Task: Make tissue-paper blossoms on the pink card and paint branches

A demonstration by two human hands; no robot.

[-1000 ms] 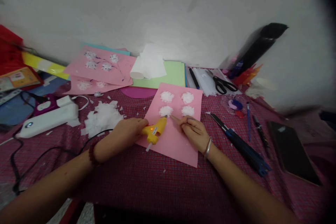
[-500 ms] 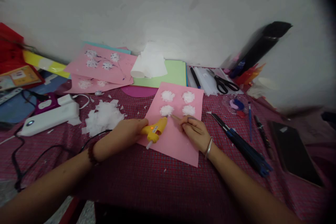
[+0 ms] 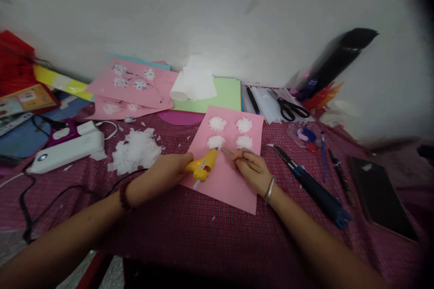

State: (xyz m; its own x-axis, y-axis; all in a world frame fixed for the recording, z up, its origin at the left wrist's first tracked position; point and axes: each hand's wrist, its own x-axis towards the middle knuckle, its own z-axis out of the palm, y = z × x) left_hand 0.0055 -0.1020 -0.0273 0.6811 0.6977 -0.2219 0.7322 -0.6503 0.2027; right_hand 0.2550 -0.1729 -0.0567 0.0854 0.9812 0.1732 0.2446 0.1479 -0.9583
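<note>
- Table [image 3: 190, 230], one, under a reddish checked cloth
- Pink sheet [image 3: 233, 185], one, near the middle, bearing four white tufts [image 3: 244, 142]
- White paper scraps [image 3: 134, 150], heaped, left of the pink sheet
- White oblong device [image 3: 69, 152], left of the scraps
- Black cord [image 3: 69, 192], left
- Long dark tool [image 3: 313, 189], right of the pink sheet
- Blue paintbrush [image 3: 323, 160], further right
- Dark flat rectangular object [image 3: 381, 198], far right
</note>
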